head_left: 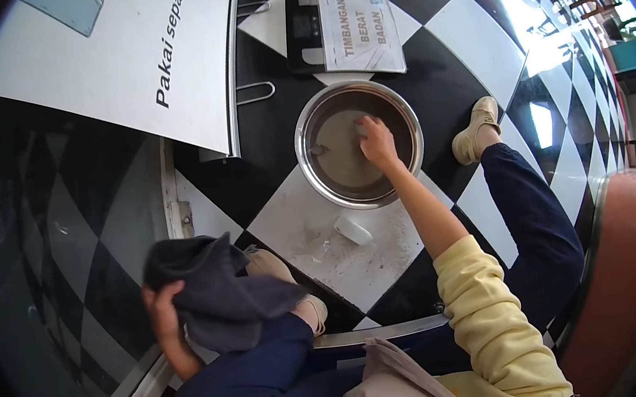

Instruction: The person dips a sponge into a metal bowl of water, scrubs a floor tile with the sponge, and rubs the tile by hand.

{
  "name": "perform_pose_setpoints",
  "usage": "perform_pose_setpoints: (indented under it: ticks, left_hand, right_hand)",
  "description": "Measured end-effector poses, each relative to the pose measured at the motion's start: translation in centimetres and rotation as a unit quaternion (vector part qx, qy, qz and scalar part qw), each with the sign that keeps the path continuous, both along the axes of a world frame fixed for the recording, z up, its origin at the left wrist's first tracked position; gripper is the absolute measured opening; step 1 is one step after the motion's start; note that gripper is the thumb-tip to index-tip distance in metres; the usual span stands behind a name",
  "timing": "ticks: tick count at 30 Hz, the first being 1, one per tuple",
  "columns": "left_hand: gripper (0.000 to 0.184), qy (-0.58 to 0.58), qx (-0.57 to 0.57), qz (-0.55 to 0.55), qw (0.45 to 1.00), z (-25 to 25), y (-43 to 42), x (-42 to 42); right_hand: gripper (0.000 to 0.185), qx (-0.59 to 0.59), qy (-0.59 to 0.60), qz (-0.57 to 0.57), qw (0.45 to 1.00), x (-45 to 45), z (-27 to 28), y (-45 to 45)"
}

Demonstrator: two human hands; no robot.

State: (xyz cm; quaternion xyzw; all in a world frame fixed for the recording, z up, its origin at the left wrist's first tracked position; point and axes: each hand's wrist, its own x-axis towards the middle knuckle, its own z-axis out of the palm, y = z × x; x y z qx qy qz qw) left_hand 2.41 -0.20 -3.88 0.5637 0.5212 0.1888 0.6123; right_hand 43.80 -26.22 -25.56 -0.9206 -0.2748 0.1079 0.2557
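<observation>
A dark grey cloth (223,290) hangs bunched from my left hand (164,314), whose fingers are closed on its left edge. The cloth droops over my bent left leg and shoe. My right hand (376,142) reaches into a round metal basin (366,203) of cloudy water. Its fingers are curled together at the water; what they hold, if anything, I cannot make out. Just below the basin, a small white rounded object (352,230) lies on a wet, dirty white tile (325,264).
Behind the basin lies a black scale (304,33) with a printed sheet (361,31) on it. A white sign board (119,72) with metal loops stands at upper left. My right shoe (476,131) is right of the basin. A glass panel (67,248) borders the left.
</observation>
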Motion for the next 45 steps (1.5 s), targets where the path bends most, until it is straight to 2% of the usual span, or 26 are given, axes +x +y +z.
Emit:
perform_pose_setpoints:
  ticks: [1, 2, 3, 6, 7, 9, 10, 12, 15, 18, 21, 24, 30, 33, 38, 40, 43, 45]
  left_hand:
    - [0.055, -0.015, -0.03, -0.025, 0.999, -0.2, -1.3, 0.7]
    - [0.052, -0.007, -0.086, -0.06, 0.995, -0.5, -2.0, 0.9]
    - [0.052, -0.001, -0.124, -0.096, 0.988, -1.7, -2.3, 0.4]
    - [0.052, 0.032, -0.197, -0.151, 0.968, -6.6, -4.3, -1.5]
    - [0.051, 0.074, -0.185, -0.132, 0.971, -7.3, -5.6, -1.7]
    - [0.051, 0.062, -0.205, -0.18, 0.96, -9.6, -6.8, -2.6]
    - [0.052, 0.056, -0.215, -0.203, 0.954, -10.2, -7.4, -2.8]
    - [0.055, 0.061, -0.225, -0.182, 0.955, -10.9, -7.9, -3.7]
    - [0.057, 0.056, -0.224, -0.148, 0.962, -10.3, -8.3, -4.0]
    - [0.057, 0.058, -0.215, -0.141, 0.965, -10.1, -8.1, -4.2]
    - [0.058, 0.05, -0.21, -0.146, 0.965, -10.4, -8.2, -4.3]
    - [0.058, 0.044, -0.207, -0.142, 0.967, -9.9, -8.3, -4.1]
    - [0.058, 0.04, -0.197, -0.13, 0.971, -9.9, -8.3, -4.6]
    - [0.058, 0.039, -0.195, -0.124, 0.972, -9.5, -8.3, -4.6]
    - [0.059, 0.041, -0.191, -0.12, 0.973, -9.5, -8.4, -4.8]
    - [0.058, 0.032, -0.188, -0.118, 0.975, -10.3, -8.3, -5.3]
    - [0.056, 0.028, -0.196, -0.098, 0.975, -11.8, -8.5, -5.9]
    - [0.055, 0.023, -0.193, -0.089, 0.977, -12.5, -8.7, -5.7]
  right_hand:
    - [0.043, 0.096, 0.162, -0.045, 0.981, -0.6, 0.0, -0.5]
    - [0.038, 0.191, 0.314, -0.091, 0.926, -0.7, 0.7, -0.6]
    - [0.034, 0.279, 0.452, -0.135, 0.836, -0.7, 1.5, -0.7]
    - [0.029, 0.443, 0.575, -0.19, 0.661, -2.6, 6.1, -0.9]
    - [0.033, 0.444, 0.562, -0.214, 0.664, -2.8, 5.9, -0.8]
    - [0.041, 0.445, 0.536, -0.261, 0.668, -3.3, 4.7, -1.1]
    - [0.04, 0.415, 0.525, -0.253, 0.699, -3.5, 4.2, -1.2]
    - [0.038, 0.353, 0.5, -0.233, 0.756, -3.4, 3.4, -1.4]
    - [0.019, 0.332, 0.488, -0.177, 0.787, -3.2, 4.6, -1.7]
    - [0.01, 0.205, 0.348, -0.157, 0.901, -2.9, 5.1, -1.1]
    - [0.014, 0.143, 0.12, -0.044, 0.981, -3.4, 7.1, -0.9]
    - [0.016, 0.152, 0.048, -0.002, 0.987, -3.2, 7.3, -0.8]
    - [0.02, 0.083, 0.002, -0.012, 0.997, -3.1, 7.4, -1.1]
    - [0.015, 0.071, -0.02, 0.008, 0.997, -3.8, 6.2, -1.5]
    - [0.015, 0.029, 0.003, 0.019, 0.999, -5.5, 3.8, -2.6]
    - [0.021, 0.001, 0.03, -0.002, 1.0, -5.9, 3.9, -2.7]
    - [0.038, -0.003, -0.002, -0.012, 1.0, -6.6, 4.2, -2.6]
    - [0.047, -0.077, -0.128, 0.001, 0.989, -7.4, 4.5, -2.8]
